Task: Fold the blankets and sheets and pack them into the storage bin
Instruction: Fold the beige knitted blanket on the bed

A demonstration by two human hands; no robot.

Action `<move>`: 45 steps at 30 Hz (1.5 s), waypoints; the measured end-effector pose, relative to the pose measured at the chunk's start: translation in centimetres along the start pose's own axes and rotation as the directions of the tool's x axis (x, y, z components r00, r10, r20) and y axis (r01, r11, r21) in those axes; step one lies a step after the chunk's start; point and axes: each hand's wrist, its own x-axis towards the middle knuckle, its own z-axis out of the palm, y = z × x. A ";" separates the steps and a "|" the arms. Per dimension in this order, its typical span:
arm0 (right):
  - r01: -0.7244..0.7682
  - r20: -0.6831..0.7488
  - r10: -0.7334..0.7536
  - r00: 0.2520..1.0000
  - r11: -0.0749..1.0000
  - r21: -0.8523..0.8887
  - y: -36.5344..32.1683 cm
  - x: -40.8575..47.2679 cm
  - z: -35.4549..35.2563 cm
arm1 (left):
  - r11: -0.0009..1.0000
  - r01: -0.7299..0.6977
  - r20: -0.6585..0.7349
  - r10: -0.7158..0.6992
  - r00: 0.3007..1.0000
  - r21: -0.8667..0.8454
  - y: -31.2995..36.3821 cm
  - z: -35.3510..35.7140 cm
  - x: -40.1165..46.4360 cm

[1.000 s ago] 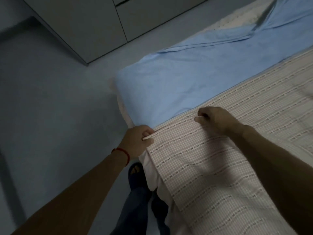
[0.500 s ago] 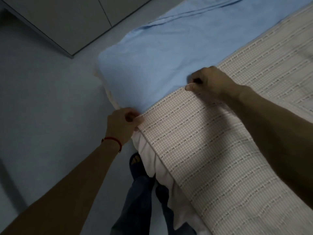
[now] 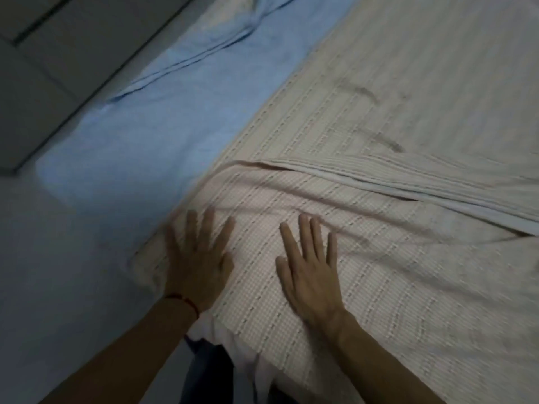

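Both hands are lying flat with fingers spread wide, side by side but not touching; the left hand is pressing near the corner of the checked blanket, and the right hand is pressing just beside it, a little further in; neither hand is holding or pinching anything. The blanket is lying on the bed, near the person, with one part folded over itself, so a folded edge is running across it; the blue sheet is lying flat beside it, on the far left side of the bed, touching the blanket's long edge. No storage bin is showing here. The blanket is looking soft and floppy, probably light, and a bit bumpy, so it is likely not slipping much; it is wrinkling easily, so smoothing it flat first is a good idea. For the next fold, the corners and the near edge look like the best places to pinch, one hand on each side, so the cloth is not sagging in the middle.
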 end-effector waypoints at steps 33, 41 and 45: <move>-0.759 0.442 0.637 0.632 0.625 0.185 29.1 -3.8 -5.2 | 0.827 -0.526 0.188 0.494 0.849 0.201 40.0 -12.6 33.5; -0.817 0.540 0.662 0.520 0.570 0.088 29.2 -2.1 -4.8 | 0.782 -0.587 0.435 0.464 0.772 0.208 32.2 -9.7 43.3; -0.825 0.567 0.672 0.477 0.565 0.025 29.2 -1.3 -5.1 | 0.767 -0.601 0.358 0.509 0.783 0.224 31.8 -7.6 43.4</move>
